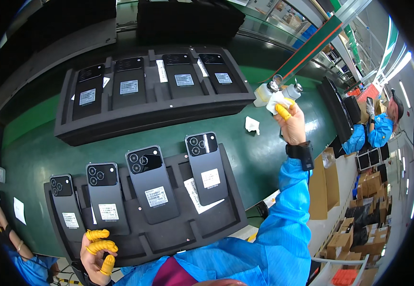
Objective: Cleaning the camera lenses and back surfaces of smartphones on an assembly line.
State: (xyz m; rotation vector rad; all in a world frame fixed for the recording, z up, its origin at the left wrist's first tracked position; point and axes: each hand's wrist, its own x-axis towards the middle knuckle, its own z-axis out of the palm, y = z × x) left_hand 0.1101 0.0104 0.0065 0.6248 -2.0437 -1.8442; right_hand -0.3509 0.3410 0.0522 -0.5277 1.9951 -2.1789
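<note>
Grip hard to tell on left hand [95,257], resting by black tray [234,200]. Phones [154,209] lying on tray, looking stiff, slippery, breakable; probably needing holding by sides. Right hand [293,126] pinching white wipe [277,99] beside bottles [262,95]; wipe looking light, soft.

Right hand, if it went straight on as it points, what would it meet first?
Probably the left bottle, just past the white wipe in the right hand, though their depth gap is unclear.

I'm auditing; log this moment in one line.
right hand: holds crumpled white wipe beside bottles | left hand: beside near tray | near tray: four phones
</note>
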